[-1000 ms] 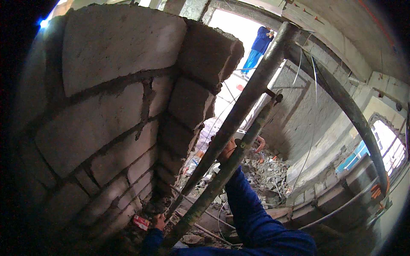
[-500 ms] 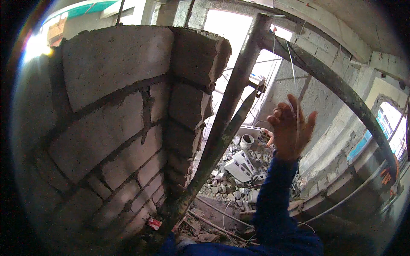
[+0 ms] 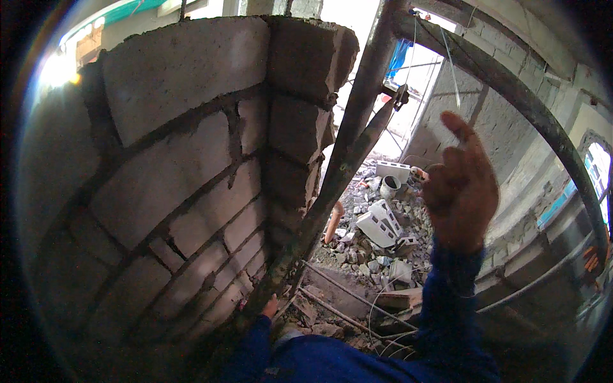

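My right hand [image 3: 461, 185], in a blue sleeve, is raised at right centre. Its index finger points up and its other fingers are curled in. Just above that fingertip hangs a thin pale line [image 3: 450, 60]; whether the curled fingers hold anything is hidden. Low in the middle, my left hand [image 3: 271, 306] is closed at the lower part of a slanting metal pole [image 3: 319, 217]; only some of its fingers show. To the left rises a grey block wall [image 3: 166, 169] with dark mortar joints and a broken right edge.
A metal frame tube [image 3: 504, 83] curves across the upper right. Rubble [image 3: 364, 255], a hollow block [image 3: 380, 223] and a short pipe piece [image 3: 390, 186] lie beyond the pole. Thin rods [image 3: 338, 314] and loose wires cross low down. An orange-brown shape [image 3: 594, 258] at the right edge is unclear.
My right hand has gone from spread fingers to curled ones with the index finger raised. My left hand has come into sight at the pole. The view has tilted slightly down.
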The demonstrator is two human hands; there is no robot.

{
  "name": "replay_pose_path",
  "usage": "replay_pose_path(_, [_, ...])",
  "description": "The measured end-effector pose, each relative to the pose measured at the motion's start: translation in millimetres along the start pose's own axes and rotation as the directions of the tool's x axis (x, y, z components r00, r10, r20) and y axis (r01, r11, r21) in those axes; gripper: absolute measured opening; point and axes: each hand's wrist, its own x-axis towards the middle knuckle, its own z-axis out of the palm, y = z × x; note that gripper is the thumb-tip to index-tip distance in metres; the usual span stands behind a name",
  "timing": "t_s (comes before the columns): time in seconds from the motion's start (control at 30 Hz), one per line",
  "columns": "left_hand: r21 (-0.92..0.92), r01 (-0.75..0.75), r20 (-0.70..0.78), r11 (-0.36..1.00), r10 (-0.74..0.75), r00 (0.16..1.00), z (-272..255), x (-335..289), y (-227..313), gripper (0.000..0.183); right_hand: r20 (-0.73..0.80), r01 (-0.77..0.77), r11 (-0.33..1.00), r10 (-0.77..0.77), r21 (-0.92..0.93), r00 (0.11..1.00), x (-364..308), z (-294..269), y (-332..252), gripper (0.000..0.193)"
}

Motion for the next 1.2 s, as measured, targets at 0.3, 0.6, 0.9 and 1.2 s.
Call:
replay_pose_path(0.3, [0.021, 0.054, -0.349, 0.998, -0.044, 0.936, 6, 2, 26, 0.032, -0.209, 0.193, 0.955, -0.24, -0.224, 0.948, -19, 11, 70, 0.032])
replay_pose_path(0.6, [-0.375, 0.173, 0.071, 0.911, -0.157, 0.985, -55, -61, 88, 0.023, -0.164, 0.251, 0.821, -0.381, -0.513, 0.91, -18, -6, 94, 0.029])
replay_pose_path(0.9, [-0.586, 0.145, 0.056, 0.797, -0.139, 0.989, -82, -57, 163, 0.04, 0.013, 0.378, 0.681, -0.477, -0.628, 0.879, -14, -38, 105, 0.028])
replay_pose_path(1.2, [0.188, -0.625, -0.436, 0.758, 0.635, 0.638, -130, -79, 275, 0.109, 0.027, 0.379, 0.617, -0.501, -0.69, 0.865, -13, -42, 102, 0.027])
